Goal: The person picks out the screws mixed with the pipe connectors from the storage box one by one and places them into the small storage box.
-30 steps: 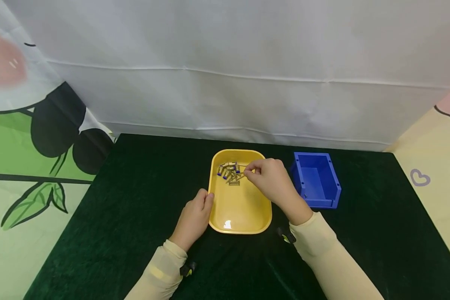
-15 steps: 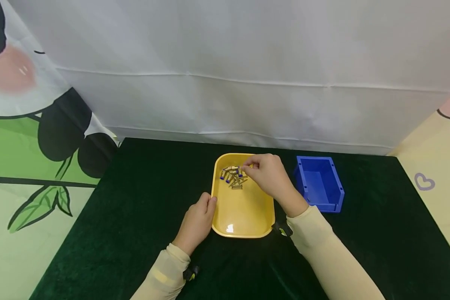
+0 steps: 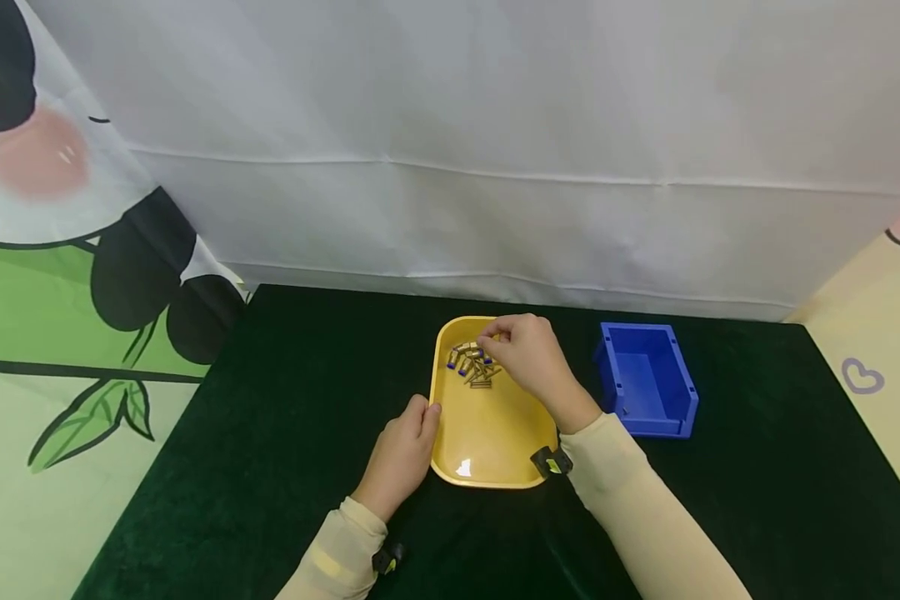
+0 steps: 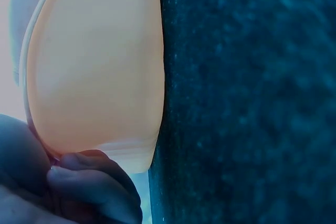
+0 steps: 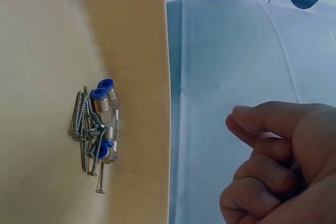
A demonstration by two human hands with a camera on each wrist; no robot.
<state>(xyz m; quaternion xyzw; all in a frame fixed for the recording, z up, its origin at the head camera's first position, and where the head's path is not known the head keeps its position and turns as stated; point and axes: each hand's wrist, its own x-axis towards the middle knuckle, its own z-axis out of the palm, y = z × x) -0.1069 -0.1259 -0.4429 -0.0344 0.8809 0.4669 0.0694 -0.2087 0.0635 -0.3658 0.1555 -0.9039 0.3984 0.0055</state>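
Observation:
A shallow yellow tray point(image 3: 495, 442) holds a small pile near its far end. In the pile are metal push-in fittings point(image 5: 103, 104) with blue collars, and several screws point(image 5: 77, 118) lying across each other beside them. My left hand point(image 3: 401, 446) grips the tray's left rim, thumb on top; the left wrist view shows its curled fingers point(image 4: 97, 184) at the tray's outer wall. Over the tray's far right part is my right hand point(image 3: 525, 354), its thumb and index tips together close by the fittings. In the right wrist view nothing shows between those tips.
Just right of the tray stands a blue plastic bin point(image 3: 645, 387), with a small dark spot near its front left corner. Dark green cloth point(image 3: 330, 358) covers the table. A white curtain point(image 3: 450, 217) hangs behind the far edge.
One second ago a thin screw showed at my right fingertips; now the screws lie in the pile. The right fingertips have shifted toward the fittings. My left hand keeps its grip.

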